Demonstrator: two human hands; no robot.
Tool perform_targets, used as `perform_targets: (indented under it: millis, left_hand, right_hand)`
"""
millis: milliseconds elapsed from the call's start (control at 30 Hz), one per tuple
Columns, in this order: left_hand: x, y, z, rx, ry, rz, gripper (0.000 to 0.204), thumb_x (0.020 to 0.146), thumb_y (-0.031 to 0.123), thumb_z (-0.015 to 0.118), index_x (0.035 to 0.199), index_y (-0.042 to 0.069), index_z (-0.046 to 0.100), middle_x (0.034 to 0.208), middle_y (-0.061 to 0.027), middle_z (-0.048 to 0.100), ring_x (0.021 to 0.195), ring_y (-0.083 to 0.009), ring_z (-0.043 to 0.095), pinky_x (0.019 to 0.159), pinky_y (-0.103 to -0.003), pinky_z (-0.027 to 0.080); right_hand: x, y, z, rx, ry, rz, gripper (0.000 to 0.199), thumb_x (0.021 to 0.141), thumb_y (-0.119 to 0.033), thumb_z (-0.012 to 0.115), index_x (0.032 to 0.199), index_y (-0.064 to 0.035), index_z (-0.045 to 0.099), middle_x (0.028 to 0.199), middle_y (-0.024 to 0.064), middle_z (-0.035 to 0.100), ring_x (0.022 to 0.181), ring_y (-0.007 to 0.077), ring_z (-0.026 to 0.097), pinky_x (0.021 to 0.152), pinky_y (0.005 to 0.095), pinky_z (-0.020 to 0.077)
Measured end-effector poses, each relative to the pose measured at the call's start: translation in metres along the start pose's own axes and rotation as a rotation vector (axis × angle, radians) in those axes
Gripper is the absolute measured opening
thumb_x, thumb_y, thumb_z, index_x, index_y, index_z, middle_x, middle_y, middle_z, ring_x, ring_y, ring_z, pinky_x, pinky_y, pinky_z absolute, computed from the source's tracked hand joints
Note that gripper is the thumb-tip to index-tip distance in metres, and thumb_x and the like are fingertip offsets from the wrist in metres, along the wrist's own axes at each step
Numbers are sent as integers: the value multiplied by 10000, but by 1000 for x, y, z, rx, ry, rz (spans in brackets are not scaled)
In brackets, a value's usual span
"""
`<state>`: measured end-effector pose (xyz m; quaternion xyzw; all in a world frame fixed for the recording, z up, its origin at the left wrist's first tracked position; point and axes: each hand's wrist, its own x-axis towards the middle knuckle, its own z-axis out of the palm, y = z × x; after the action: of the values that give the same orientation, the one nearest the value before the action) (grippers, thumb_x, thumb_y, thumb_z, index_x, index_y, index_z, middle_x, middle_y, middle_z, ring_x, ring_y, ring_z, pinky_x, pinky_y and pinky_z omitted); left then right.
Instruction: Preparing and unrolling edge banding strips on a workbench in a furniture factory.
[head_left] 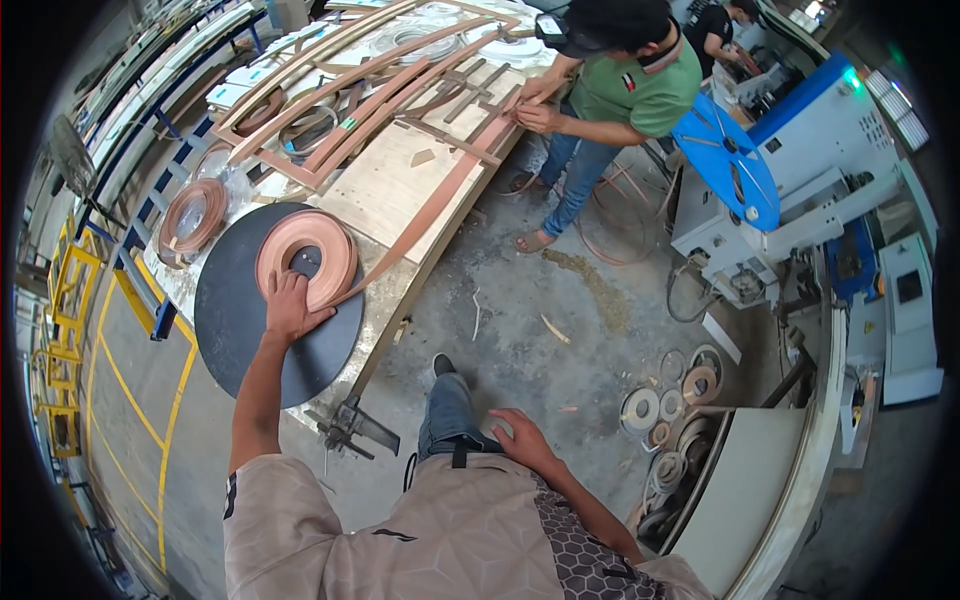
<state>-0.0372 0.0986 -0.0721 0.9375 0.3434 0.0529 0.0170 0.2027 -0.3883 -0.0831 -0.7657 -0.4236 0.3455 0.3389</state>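
My left hand (288, 306) lies with its fingers stretched over a wide coil of reddish-brown edge banding (322, 244). Beneath the coil is a round black disc (235, 300) at the near end of the workbench. A loose strip (425, 218) of the banding runs from the coil along the bench edge to a co-worker in a green shirt (640, 90), whose hands are on its far part. Low in front of my body hangs my right hand (522, 438), fingers apart, touching nothing that I can see.
Curved wooden frames (370, 110) and another coil (195, 215) lie on the bench (375, 205). A clamp-like metal fitting (355, 430) juts from its near corner. Several rolls (650, 408) sit on the floor at right, below a machine with a blue reel (728, 160).
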Motion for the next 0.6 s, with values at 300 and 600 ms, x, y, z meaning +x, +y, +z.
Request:
perform_targets:
  millis: [300, 600]
  left_hand:
    - [13, 0, -3, -34, 72, 6, 792, 672, 626, 792, 1136, 14, 598, 1154, -138, 594, 1231, -340, 532, 1243, -590, 194]
    - [26, 3, -1, -61, 132, 25, 698, 700, 611, 773, 1056, 33, 613, 1063, -114, 614, 1150, -332, 554, 1217, -630, 225]
  right_hand:
    - [154, -29, -47, -92, -150, -82, 351, 980, -205, 632, 1312, -90, 635, 1223, 181, 663, 1170, 375, 621, 999, 427, 502]
    - [309, -41, -19, 364, 10, -4, 463, 1017, -173, 644, 1442, -46, 508, 1320, 158, 628, 1200, 232, 638, 1011, 370, 517]
